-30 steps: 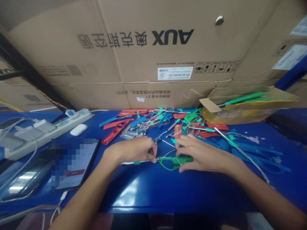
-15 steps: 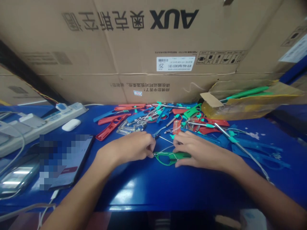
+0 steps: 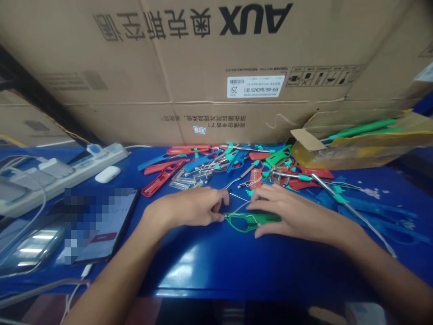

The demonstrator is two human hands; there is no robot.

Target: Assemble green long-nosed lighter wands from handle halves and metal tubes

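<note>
A green plastic lighter handle shell (image 3: 241,222) lies low over the blue table between my hands, with a loop-shaped opening and a thin white wire along it. My left hand (image 3: 192,208) pinches its left end with thumb and fingertip, where a small metallic bit shows; the exact contact is partly hidden. From the other side my right hand (image 3: 291,211) grips the shell's right part between thumb and fingers, covering its end. Just above the shell, a thin metal rod (image 3: 239,197) slants between the two hands; I cannot tell which hand supports it.
Behind my hands lies a pile of red lighter shells (image 3: 164,177), blue and green ones, wired metal tubes and clear parts (image 3: 186,179). A taped carton (image 3: 365,151) stands right; a large cardboard box (image 3: 189,81) walls the back. A phone (image 3: 111,230), earbud case (image 3: 107,174) and power strip (image 3: 79,174) lie left.
The whole view has shifted slightly, so things appear farther right. A dark piece by my left fingertips no longer shows. Both hands stay at the green shell.
</note>
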